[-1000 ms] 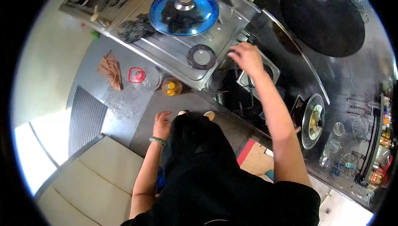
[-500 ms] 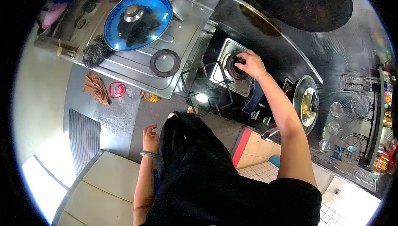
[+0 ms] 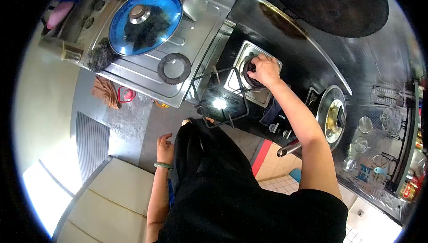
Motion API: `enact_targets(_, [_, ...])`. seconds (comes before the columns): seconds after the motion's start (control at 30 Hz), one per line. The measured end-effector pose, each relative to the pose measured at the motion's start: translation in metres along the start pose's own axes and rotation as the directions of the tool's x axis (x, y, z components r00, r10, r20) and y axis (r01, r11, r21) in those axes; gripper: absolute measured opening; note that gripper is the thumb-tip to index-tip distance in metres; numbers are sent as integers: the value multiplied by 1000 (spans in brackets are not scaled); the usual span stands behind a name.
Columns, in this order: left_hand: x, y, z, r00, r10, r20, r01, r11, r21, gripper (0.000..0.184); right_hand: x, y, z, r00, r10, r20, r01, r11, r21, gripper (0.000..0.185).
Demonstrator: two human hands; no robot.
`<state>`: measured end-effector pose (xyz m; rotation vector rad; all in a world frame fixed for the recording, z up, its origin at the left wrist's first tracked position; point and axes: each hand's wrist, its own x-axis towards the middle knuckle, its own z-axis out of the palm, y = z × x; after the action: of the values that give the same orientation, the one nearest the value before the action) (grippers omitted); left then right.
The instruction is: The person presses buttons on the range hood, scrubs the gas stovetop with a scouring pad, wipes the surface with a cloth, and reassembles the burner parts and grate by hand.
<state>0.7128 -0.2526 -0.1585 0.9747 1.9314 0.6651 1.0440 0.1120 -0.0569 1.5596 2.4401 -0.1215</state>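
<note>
My right hand [image 3: 264,69] reaches over the gas hob, its fingers curled round a dark round burner head [image 3: 253,80]. The burner sits in a square stainless steel drip tray [image 3: 241,59], and my hand hides part of it. A black pan support [image 3: 246,103] rests tilted on the glass hob top, just left of the burner. My left hand [image 3: 165,150] hangs low beside my leg, with a bangle on the wrist. Its fingers are loosely bent and apart, holding nothing.
On the steel drainboard [image 3: 146,74] lie a dark ring [image 3: 174,68], a blue-rimmed glass lid [image 3: 146,22] and a dark scouring pad [image 3: 101,56]. A covered pan [image 3: 331,118] stands right of my forearm. A large wok [image 3: 332,4] is at the back; utensils hang at right.
My right hand has stayed at the burner, its fingers turned slightly lower over it. The whole view has shifted a little; my left hand still hangs at my side.
</note>
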Motion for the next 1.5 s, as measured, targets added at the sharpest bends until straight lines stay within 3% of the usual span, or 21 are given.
enact_targets(0.1, [0, -4, 6, 1000, 3, -9, -3, 1000, -14, 46, -5, 1, 11, 993, -14, -119, 16, 1000, 16, 42])
enact_targets(0.3, [0, 1, 11, 1000, -13, -17, 12, 999, -49, 45, -8, 0, 22, 981, -6, -195, 14, 999, 39, 40])
enact_targets(0.47, [0, 14, 11, 1000, -29, 9, 29, 1000, 2, 41, -8, 0, 23, 986, 31, -165, -16, 995, 95, 40])
enact_targets(0.57, [-7, 47, 2, 991, 79, 109, -74, 996, -49, 33, -8, 0, 25, 981, 33, -191, -13, 994, 107, 39])
enact_targets(0.63, [-4, 88, -3, 955, 153, 253, -79, 956, -283, 29, -8, 0, 26, 980, 44, -195, -20, 992, 123, 38])
enact_targets(0.67, [-2, 141, -8, 928, 280, 247, -208, 937, -279, 26, -7, -1, 26, 981, 52, -187, -27, 990, 137, 38])
enact_targets(0.73, [22, 197, 10, 886, 368, 282, -164, 817, -553, 23, -8, -1, 27, 982, 64, -176, -37, 988, 152, 38])
enact_targets(0.77, [40, 224, 27, 874, 414, 255, -172, 754, -634, 24, -8, 0, 27, 982, 65, -176, -38, 988, 152, 37])
enact_targets(0.8, [64, 245, 45, 827, 476, 298, -126, 675, -727, 38, -7, 1, 27, 982, 66, -177, -39, 988, 152, 37])
enact_targets(0.9, [135, 290, 117, 904, 249, 349, 242, 376, -894, 48, -8, 3, 28, 983, 27, -183, -1, 990, 143, 44])
enact_targets(0.93, [164, 289, 145, 907, 172, 385, 316, 327, -891, 49, -7, 5, 31, 980, 8, -201, 19, 991, 135, 45])
enact_targets(0.97, [177, 295, 160, 895, 126, 427, 374, 307, -875, 51, -8, 0, 28, 974, 47, -221, -14, 989, 146, 35])
enact_targets(1.07, [195, 306, 180, 916, 32, 401, 316, 559, -766, 50, -6, -1, 28, 970, 63, -236, -29, 989, 144, 34])
enact_targets(1.27, [186, 306, 203, 959, 145, 242, 163, 414, -896, 57, -8, -2, 29, 965, 43, -258, -16, 995, 103, 34])
enact_targets(1.5, [184, 305, 211, 964, 116, 237, 197, 283, -939, 63, -7, -4, 33, 961, 90, -263, -47, 985, 165, 34])
